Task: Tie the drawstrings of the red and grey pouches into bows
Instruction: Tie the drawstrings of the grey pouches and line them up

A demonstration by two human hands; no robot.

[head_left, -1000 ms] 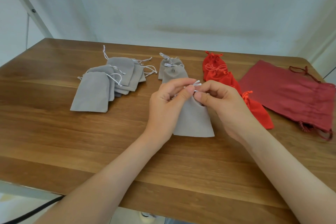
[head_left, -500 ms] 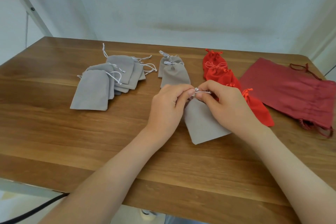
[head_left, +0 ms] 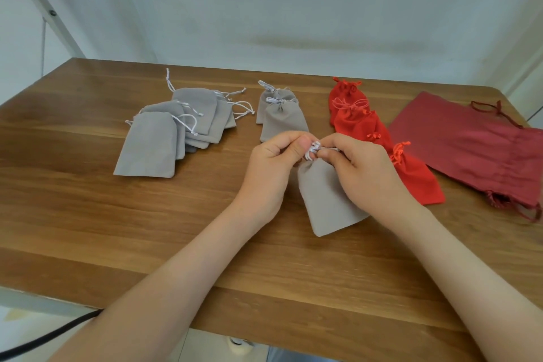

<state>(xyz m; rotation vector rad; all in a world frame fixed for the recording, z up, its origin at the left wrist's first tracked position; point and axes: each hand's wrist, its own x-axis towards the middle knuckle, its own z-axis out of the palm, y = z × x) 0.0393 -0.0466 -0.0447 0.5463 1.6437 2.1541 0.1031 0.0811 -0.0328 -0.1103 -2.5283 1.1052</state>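
Nearest me, two bare forearms reach in over the front edge of the wooden tabletop. A black cable crosses the lower left corner, cut off by the frame. At mid-table the left hand and right hand meet, fingers curled, each pinching the white drawstring at the neck of a grey pouch. The cord is a small tangle between the thumbs; I cannot tell whether a bow has formed. The pouch slants toward me, its right side hidden under the right hand. Just beyond the hands lie two cinched grey pouches, overlapping. Left of them is a pile of flat grey pouches with loose cords. To the right is a row of red pouches, partly behind the right hand, then a dark red bag cut off at the frame's edge.
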